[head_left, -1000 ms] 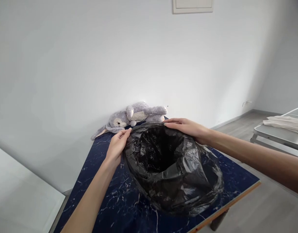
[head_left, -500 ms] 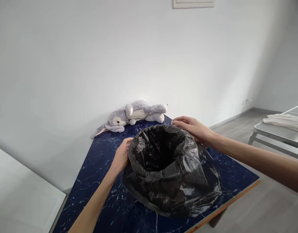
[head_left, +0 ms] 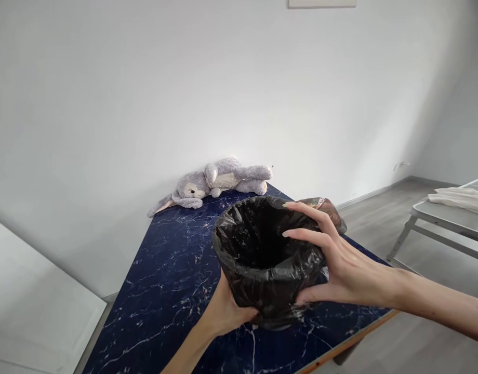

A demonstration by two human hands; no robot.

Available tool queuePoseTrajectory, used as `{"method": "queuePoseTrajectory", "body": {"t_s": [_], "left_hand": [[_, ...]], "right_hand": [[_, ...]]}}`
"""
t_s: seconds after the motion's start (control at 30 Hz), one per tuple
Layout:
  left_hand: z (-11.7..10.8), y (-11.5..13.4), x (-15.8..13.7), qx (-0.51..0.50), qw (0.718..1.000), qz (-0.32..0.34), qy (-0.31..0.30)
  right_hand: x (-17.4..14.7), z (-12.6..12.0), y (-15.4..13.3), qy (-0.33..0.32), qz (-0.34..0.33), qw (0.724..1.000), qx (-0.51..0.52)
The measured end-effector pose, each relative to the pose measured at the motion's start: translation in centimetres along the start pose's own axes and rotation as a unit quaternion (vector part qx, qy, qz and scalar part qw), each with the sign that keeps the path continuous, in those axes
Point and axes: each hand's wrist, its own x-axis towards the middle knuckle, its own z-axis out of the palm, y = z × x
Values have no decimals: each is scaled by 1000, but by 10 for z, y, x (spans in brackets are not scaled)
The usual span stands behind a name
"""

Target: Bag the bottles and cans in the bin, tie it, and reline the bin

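Note:
A small bin lined with a black garbage bag (head_left: 268, 283) stands on the blue marble-patterned table (head_left: 172, 285), its mouth facing up toward me. The bag is folded down over the rim and lies close to the outside wall. My left hand (head_left: 231, 306) is wrapped round the lower left side, thumb in front, its other fingers hidden behind the bin. My right hand (head_left: 328, 259) grips the right side, with its thumb on the outer wall and two fingers reaching over the rim. The inside of the bin is too dark to make out.
A grey plush bunny (head_left: 219, 182) lies on its side at the table's far end, against the wall. Behind my right hand is a shiny, see-through package (head_left: 327, 210) with reddish-brown contents. A grey folding table (head_left: 449, 218) holding white cloth (head_left: 457, 198) stands at right.
The bag's loose, flared skirt is now gathered close against the bin. My left hand has moved down its side, my right hand onto the near right rim. The shiny package has come into view.

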Motion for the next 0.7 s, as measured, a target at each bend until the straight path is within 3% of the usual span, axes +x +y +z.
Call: {"method": "queuePoseTrajectory", "body": {"t_s": [0.1, 0.23, 0.43, 0.53, 0.7], "left_hand": [[-1, -27, 0, -12, 1000, -4, -26], [-34, -55, -3, 64, 997, -17, -30], [-77, -81, -13, 78, 985, -119, 97], [-79, -80, -16, 55, 976, -135, 158], [-73, -79, -16, 48, 972, -136, 184]], "right_hand": [[3, 11, 3, -2, 21, 1000, -6], [13, 25, 5, 7, 40, 999, -30], [45, 57, 18, 55, 63, 993, -81], [66, 76, 39, 65, 91, 989, -101], [102, 98, 90, 66, 121, 979, -150]]}}
